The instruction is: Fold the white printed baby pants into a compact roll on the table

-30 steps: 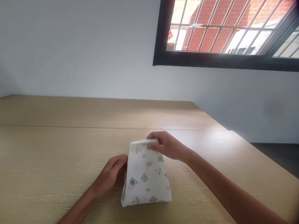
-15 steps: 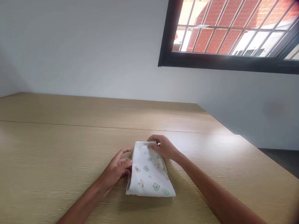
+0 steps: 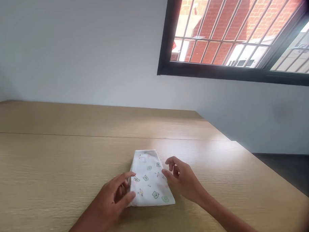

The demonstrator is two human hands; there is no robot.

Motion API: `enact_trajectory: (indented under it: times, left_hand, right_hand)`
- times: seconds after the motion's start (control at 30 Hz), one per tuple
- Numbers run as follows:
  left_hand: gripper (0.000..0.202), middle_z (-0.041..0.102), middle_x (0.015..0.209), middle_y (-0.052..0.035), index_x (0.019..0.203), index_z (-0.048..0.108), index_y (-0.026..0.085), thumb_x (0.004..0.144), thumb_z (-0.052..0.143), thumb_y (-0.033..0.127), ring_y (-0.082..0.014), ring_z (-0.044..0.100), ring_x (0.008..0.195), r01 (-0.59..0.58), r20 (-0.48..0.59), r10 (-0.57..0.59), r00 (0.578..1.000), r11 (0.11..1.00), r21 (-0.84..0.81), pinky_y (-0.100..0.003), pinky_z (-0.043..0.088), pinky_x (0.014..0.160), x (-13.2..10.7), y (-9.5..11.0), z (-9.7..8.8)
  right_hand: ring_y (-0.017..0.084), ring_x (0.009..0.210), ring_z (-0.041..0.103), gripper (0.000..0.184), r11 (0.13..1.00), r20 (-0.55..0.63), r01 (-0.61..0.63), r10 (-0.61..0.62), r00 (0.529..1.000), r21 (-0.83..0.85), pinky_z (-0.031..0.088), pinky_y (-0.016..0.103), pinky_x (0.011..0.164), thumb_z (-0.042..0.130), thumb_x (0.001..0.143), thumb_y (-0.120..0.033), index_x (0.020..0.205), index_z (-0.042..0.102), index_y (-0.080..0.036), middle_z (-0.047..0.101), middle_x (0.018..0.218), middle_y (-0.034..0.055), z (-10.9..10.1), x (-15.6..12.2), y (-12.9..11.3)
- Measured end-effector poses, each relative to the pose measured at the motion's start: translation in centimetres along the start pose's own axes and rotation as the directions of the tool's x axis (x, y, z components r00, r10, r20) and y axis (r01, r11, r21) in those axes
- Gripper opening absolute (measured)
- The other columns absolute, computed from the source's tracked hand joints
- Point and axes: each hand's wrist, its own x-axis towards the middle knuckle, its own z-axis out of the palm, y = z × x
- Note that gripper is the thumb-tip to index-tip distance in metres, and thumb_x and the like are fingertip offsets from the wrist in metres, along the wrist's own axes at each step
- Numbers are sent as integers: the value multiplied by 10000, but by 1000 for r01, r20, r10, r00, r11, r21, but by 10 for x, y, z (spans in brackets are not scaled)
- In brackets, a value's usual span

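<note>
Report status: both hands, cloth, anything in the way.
Left hand open at left edge of folded cloth. Right hand open at right edge. Cloth lying on table. No obstruction seen.

Bare hands [image 3: 110,198] and slender bare forearms [image 3: 220,210]

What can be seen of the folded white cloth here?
The white cloth looks like soft fabric, printed with green animal faces and tiny motifs. It lies folded on the wood-grain table. The left hand overlaps its left edge, the right hand its right edge with the thumb; firm contact is unclear.
</note>
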Motion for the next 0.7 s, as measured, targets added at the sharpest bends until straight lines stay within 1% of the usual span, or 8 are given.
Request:
enact_trajectory:
  times: [0.13,0.2,0.3,0.47,0.53,0.6,0.67,0.7]
  left_hand:
    - [440,579,1129,-51,1250,604,314,840,619,473,-242,563,946,-25,-21,25,999,999,26,-366,466,855,-10,-4,22]
    - [410,585,1096,-62,1191,640,280,838,607,484,-240,569,934,-1,-35,-1,999,999,-36,-366,468,859,-10,-6,29]
    - [432,598,1151,-75,1184,661,261,827,623,502,-261,566,1039,59,-74,-68,995,991,-124,-367,449,924,-8,-9,31]
    - [324,624,977,-55,1058,735,262,853,610,479,-241,583,917,-1,-96,-4,995,998,-56,-352,463,844,-5,-16,33]
    - [303,628,970,-52,1033,745,266,848,620,471,-242,585,924,-1,-104,-5,995,998,-60,-347,459,842,-4,-19,35]
    - [308,636,993,-54,1038,747,270,854,613,478,-247,585,955,-1,-123,-7,992,998,-61,-347,453,856,-3,-22,35]
    - [334,639,1023,-60,1070,741,273,865,598,495,-254,583,980,1,-118,-9,993,998,-62,-353,452,865,-3,-25,35]
    - [351,637,1047,-63,1091,737,275,858,606,503,-260,580,999,6,-109,-13,994,998,-64,-357,452,871,-3,-26,34]
  right_hand:
    - [107,556,420,160,970,221,-134,88,971,203,318,236,493,523,913,-342,1002,497,-212,549,788,-21,-7,-38,-8]
    - [108,568,432,196,956,233,-168,111,966,240,326,235,503,541,895,-347,1034,505,-213,544,772,-27,-6,-48,-11]
    - [109,591,451,238,924,209,-227,168,963,306,344,233,517,566,875,-363,1056,514,-217,566,812,-16,-1,-55,-13]
    - [95,608,486,430,872,283,-291,186,941,394,387,221,536,633,735,-209,1148,518,-240,590,966,8,8,-61,-2]
    - [90,564,447,402,900,247,-282,205,947,334,356,211,514,640,702,-171,1092,569,-232,559,806,-27,12,-62,4]
    - [88,514,393,274,925,209,-264,211,955,272,315,205,489,633,713,-164,982,617,-217,440,615,-68,16,-62,8]
    - [88,477,370,156,933,189,-252,208,960,258,298,205,475,614,750,-177,901,637,-208,356,530,-85,20,-63,10]
    - [89,468,380,130,932,178,-249,207,962,262,304,207,474,605,763,-181,885,643,-205,358,516,-84,22,-63,11]
